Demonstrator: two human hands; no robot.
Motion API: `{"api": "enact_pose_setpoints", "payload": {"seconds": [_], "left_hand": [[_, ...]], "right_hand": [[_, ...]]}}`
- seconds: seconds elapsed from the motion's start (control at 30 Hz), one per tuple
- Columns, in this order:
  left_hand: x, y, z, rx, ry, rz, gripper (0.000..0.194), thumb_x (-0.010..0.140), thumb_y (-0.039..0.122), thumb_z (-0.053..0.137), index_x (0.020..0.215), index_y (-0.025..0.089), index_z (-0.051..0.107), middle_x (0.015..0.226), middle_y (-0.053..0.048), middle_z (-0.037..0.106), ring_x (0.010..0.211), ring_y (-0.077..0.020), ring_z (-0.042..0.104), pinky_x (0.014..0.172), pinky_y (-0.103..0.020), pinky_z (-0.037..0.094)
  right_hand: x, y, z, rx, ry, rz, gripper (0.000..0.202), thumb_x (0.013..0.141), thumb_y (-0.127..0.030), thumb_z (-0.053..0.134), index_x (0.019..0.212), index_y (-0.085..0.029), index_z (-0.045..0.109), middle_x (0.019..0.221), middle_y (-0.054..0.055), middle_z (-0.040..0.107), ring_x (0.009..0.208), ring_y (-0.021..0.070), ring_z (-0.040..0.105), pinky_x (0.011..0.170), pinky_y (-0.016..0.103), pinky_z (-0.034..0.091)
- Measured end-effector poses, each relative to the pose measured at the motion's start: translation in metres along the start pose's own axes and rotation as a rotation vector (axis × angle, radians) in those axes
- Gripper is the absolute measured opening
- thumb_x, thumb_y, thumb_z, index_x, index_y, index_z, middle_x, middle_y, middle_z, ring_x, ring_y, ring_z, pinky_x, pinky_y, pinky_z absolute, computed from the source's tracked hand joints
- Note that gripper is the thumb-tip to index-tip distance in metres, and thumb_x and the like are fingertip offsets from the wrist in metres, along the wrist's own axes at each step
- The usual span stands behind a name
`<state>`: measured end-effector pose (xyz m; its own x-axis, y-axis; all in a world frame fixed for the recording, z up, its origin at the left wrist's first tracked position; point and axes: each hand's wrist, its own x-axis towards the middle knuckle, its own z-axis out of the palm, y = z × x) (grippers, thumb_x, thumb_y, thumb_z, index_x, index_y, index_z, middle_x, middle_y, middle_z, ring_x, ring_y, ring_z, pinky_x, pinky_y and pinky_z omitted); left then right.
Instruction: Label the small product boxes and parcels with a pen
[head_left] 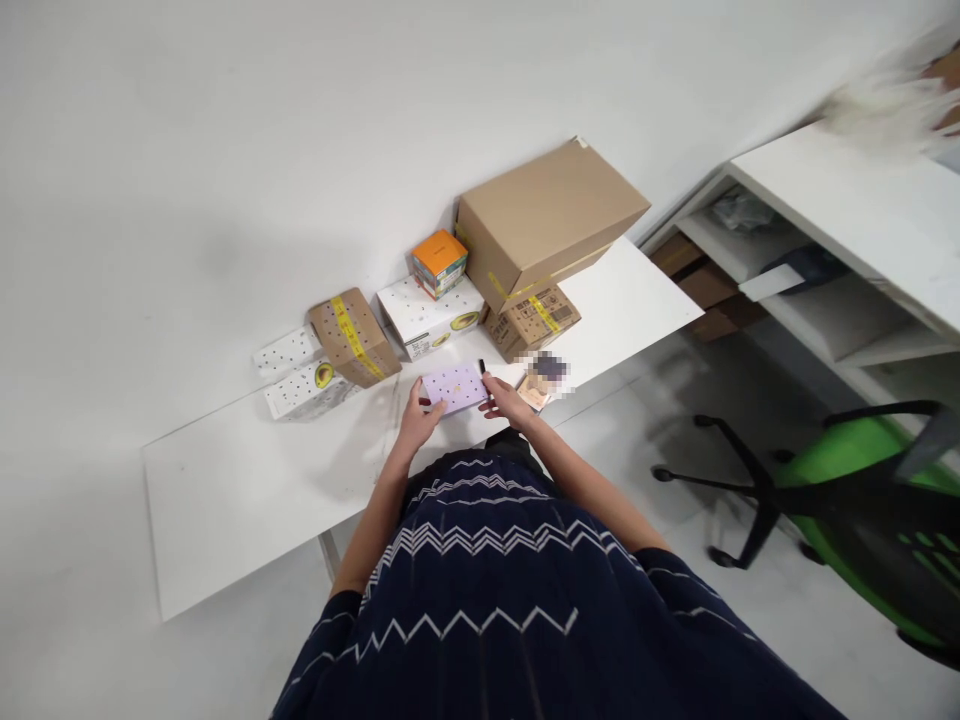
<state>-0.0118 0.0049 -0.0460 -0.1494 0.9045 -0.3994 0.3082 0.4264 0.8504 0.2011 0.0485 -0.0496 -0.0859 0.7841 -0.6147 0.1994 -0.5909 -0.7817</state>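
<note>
A flat lavender box [454, 388] with small dark marks scattered over its top is in front of me at the table's near side. My left hand [421, 418] grips its left end, thumb on top and fingers along the far edge. Close to the box's right end, my right hand [507, 402] is closed around a slim thing with a black end [482, 366]; its kind is too small to make out. Just right of that hand lies a flat item with a picture [534, 388], partly blurred out.
Along the wall on the white table [225, 520] stand a large cardboard box [551, 215], a smaller taped carton [534, 318], an orange box [440, 255] on a white avocado-print box [420, 315], and another taped carton [356, 340]. A green chair [847, 460] and white shelf [862, 220] are right.
</note>
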Motion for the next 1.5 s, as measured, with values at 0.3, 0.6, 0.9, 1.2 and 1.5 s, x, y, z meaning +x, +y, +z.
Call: {"api": "enact_pose_setpoints", "payload": {"seconds": [0.3,0.6,0.9,1.2,1.5], "left_hand": [[-0.008,0.003,0.004,0.004,0.002,-0.023,0.084,0.084,0.036,0.067,0.155,0.022,0.025,0.123,-0.013,0.06,0.099,-0.021,0.062,0.082,-0.036,0.056],[-0.01,0.003,0.002,-0.013,-0.022,-0.05,0.088,0.083,0.039,0.069,0.156,0.022,0.024,0.118,-0.013,0.061,0.096,-0.0213,0.06,0.079,-0.036,0.054],[-0.014,0.014,-0.001,-0.056,-0.078,-0.158,0.09,0.083,0.047,0.069,0.157,0.029,0.02,0.121,-0.013,0.058,0.068,-0.0123,0.061,0.061,-0.027,0.051],[-0.012,0.014,-0.002,-0.12,-0.091,-0.17,0.087,0.085,0.044,0.068,0.156,0.032,0.02,0.128,-0.014,0.054,0.063,-0.0097,0.063,0.063,-0.029,0.055],[-0.009,0.013,-0.002,-0.157,-0.077,-0.177,0.091,0.083,0.044,0.072,0.156,0.031,0.02,0.126,-0.014,0.056,0.062,-0.0082,0.061,0.067,-0.031,0.057]], "right_hand": [[0.038,0.018,-0.001,-0.911,0.134,0.095,0.033,0.095,-0.034,0.056,0.118,-0.01,0.059,0.116,0.026,0.067,0.113,0.0342,0.066,0.091,0.042,0.052],[0.049,0.026,0.008,-0.937,0.065,0.191,0.037,0.097,-0.023,0.049,0.128,-0.004,0.054,0.124,0.026,0.064,0.118,0.0324,0.063,0.093,0.037,0.05],[0.05,0.027,0.003,-0.899,0.084,0.108,0.026,0.092,-0.022,0.056,0.111,-0.006,0.065,0.115,0.023,0.07,0.11,0.0292,0.067,0.082,0.028,0.049],[0.009,0.023,-0.013,-0.51,0.155,0.096,0.007,0.085,-0.017,0.058,0.091,-0.015,0.057,0.071,0.003,0.065,0.05,0.0125,0.061,0.049,0.021,0.042],[-0.01,0.008,-0.015,-0.279,0.205,-0.061,0.02,0.09,-0.035,0.052,0.085,-0.018,0.059,0.067,0.001,0.063,0.053,0.0111,0.054,0.055,0.021,0.045]]}}
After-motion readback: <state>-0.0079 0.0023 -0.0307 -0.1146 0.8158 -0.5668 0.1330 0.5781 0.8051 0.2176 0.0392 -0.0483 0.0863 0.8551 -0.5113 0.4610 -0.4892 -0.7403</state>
